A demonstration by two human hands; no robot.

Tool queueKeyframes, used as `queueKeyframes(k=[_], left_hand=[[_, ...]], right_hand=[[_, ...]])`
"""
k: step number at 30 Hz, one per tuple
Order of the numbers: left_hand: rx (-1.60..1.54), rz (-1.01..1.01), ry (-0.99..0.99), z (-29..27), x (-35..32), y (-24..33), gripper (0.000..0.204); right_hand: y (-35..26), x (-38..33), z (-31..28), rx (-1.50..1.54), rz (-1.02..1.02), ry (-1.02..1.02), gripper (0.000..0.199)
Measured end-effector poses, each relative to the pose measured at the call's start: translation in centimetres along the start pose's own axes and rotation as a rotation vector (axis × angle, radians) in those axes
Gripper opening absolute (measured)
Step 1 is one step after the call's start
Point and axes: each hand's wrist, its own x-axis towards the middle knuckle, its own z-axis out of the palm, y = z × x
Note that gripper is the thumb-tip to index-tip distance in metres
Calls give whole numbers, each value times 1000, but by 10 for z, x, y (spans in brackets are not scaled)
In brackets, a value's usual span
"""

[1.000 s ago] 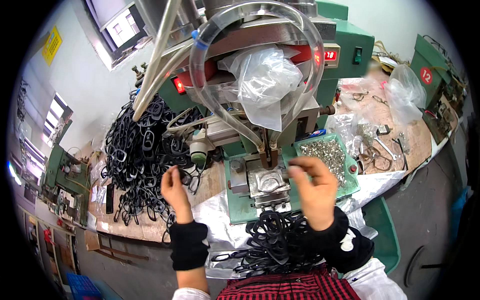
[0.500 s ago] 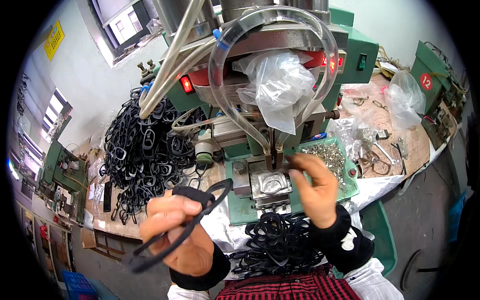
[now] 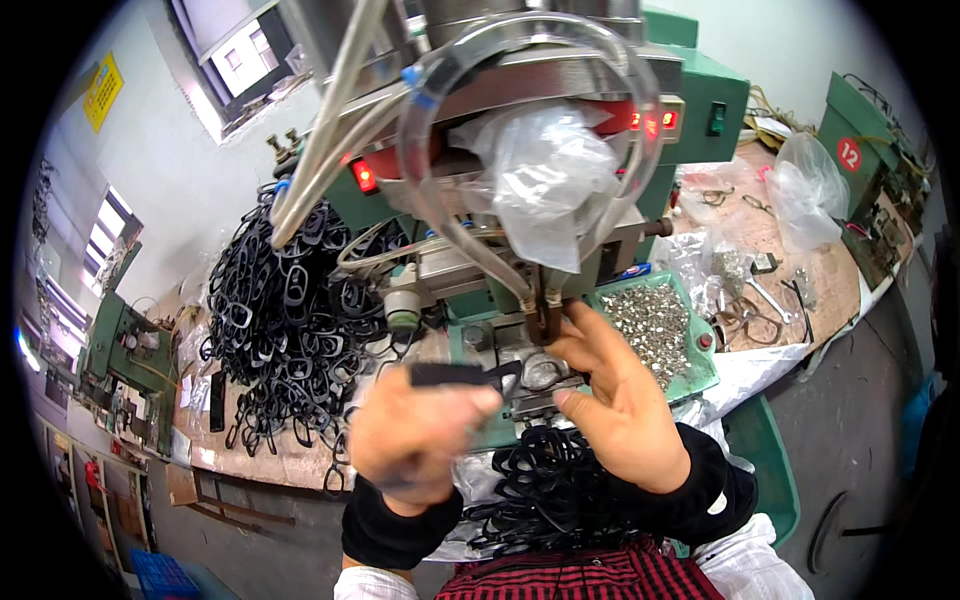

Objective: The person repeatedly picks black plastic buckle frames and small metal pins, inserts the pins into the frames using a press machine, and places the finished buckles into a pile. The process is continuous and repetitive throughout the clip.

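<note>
My left hand, smeared by motion, is closed on a black eyeglass frame at the left side of the press bed; most of the frame is hidden. A black wrap covers one of its fingers. My right hand reaches in from the right with thumb and fingers apart. Its fingertips are beside the brown metal tips of the green machine, just above the metal fixture; I see nothing held in it. A pile of black eyeglass frames lies on my lap below the fixture.
A large heap of black frames covers the bench at left. Right of the machine stands a green tray of small metal parts. Beyond it lie a wrench, loose glasses and plastic bags. Clear hoses loop over the front.
My left hand has moved right and toward the fixture, turning the eyeglass frame with it. My right hand has shifted slightly down and left, its thumb now lower beside the fixture. The view has shifted slightly.
</note>
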Motion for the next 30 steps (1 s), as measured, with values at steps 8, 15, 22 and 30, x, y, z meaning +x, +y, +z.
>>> queueKeyframes(k=[8, 15, 22, 30], left_hand=[[128, 120, -304, 34, -35, -1, 27], [135, 75, -284, 36, -40, 0, 35], [577, -862, -529, -6, -87, 66, 50], [-571, -726, -810, 71, -154, 81, 46]], right_hand=[[64, 13, -123, -728, -222, 553, 32], [87, 9, -93, -1445, -353, 189, 29], [86, 5, -129, -1296, -466, 284, 13], [71, 23, -126, -912, -94, 247, 10]])
